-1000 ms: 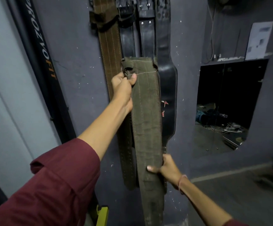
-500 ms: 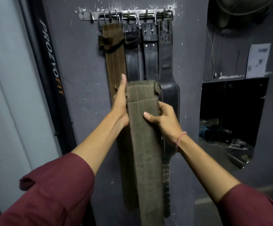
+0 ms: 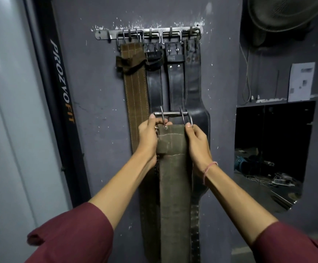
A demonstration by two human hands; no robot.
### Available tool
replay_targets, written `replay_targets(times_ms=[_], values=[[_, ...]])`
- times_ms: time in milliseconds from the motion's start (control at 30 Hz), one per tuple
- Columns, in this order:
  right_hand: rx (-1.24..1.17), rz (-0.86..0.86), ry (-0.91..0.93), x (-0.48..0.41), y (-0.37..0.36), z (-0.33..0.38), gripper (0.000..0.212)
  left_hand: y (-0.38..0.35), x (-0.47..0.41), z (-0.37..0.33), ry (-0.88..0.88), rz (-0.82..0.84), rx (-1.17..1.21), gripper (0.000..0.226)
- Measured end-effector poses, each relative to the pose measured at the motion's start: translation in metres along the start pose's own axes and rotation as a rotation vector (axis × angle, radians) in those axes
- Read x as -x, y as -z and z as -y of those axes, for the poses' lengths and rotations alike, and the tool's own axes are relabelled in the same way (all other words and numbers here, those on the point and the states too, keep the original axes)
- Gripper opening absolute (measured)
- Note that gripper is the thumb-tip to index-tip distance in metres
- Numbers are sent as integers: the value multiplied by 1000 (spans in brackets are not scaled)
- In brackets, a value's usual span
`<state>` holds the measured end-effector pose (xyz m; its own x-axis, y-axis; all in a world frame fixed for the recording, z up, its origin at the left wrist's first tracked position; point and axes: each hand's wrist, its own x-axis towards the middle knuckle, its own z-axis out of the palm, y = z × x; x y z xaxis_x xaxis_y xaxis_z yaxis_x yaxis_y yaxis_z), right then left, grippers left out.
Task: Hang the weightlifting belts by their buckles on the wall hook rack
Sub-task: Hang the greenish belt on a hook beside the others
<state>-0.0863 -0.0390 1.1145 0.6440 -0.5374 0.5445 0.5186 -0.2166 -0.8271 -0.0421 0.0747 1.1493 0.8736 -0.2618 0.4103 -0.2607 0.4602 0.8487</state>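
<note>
I hold an olive-green fabric weightlifting belt (image 3: 173, 177) upright in front of the wall, its steel buckle (image 3: 171, 115) sticking up above my fingers. My left hand (image 3: 148, 137) grips the belt's top left corner and my right hand (image 3: 197, 143) grips the top right corner. The buckle is well below the metal wall hook rack (image 3: 148, 35). On the rack hang a brown stitched belt (image 3: 135, 92) and three black leather belts (image 3: 175, 82), all by their buckles.
A black upright post with "PROZVOFIT" lettering (image 3: 61, 82) stands left of the rack. To the right is a dark wall opening (image 3: 272, 149) with clutter inside, a paper sheet (image 3: 300, 82) above it and a fan (image 3: 287, 14) at top right.
My right hand climbed from the belt's lower part to its top corner. The belt was raised and its buckle has flipped up into view above both hands. My view tilted up to the rack.
</note>
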Motion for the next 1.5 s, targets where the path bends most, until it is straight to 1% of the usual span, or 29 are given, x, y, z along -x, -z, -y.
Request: replay_targets(times_ms=[67, 200, 333, 400, 500, 567, 733, 833, 933, 1000, 1200, 1333, 1500], values=[[10, -17, 18, -4, 0, 1, 36, -4, 0, 8, -53, -80, -40, 39], [86, -63, 102, -11, -2, 1, 37, -4, -3, 26, -203, -135, -143, 39], [34, -101, 195, -24, -4, 2, 33, -7, -12, 27, -375, -114, -216, 42], [-7, -99, 220, -33, -6, 5, 32, -10, -17, 23, -405, -116, -204, 46], [-57, -84, 245, -46, -8, 12, 33, -15, -28, 13, -371, -106, -122, 50], [-79, -64, 258, -57, -12, 18, 33, -17, -36, 7, -395, -124, -121, 51], [-79, -11, 333, -88, -40, 32, 30, -16, -63, -13, -575, -281, -235, 47], [-56, -28, 388, -112, -64, 41, 31, -3, -89, -28, -705, -348, -359, 46], [-37, -50, 469, -141, -93, 50, 31, 15, -122, -43, -879, -470, -547, 45], [-8, -91, 518, -162, -116, 56, 33, 26, -150, -56, -944, -532, -602, 45], [0, -149, 553, -230, -192, 82, 35, 55, -241, -110, -1007, -574, -644, 51], [26, -190, 530, -275, -234, 104, 35, 69, -299, -150, -1038, -577, -702, 53], [70, -246, 499, -314, -270, 122, 38, 80, -351, -184, -989, -589, -784, 53]])
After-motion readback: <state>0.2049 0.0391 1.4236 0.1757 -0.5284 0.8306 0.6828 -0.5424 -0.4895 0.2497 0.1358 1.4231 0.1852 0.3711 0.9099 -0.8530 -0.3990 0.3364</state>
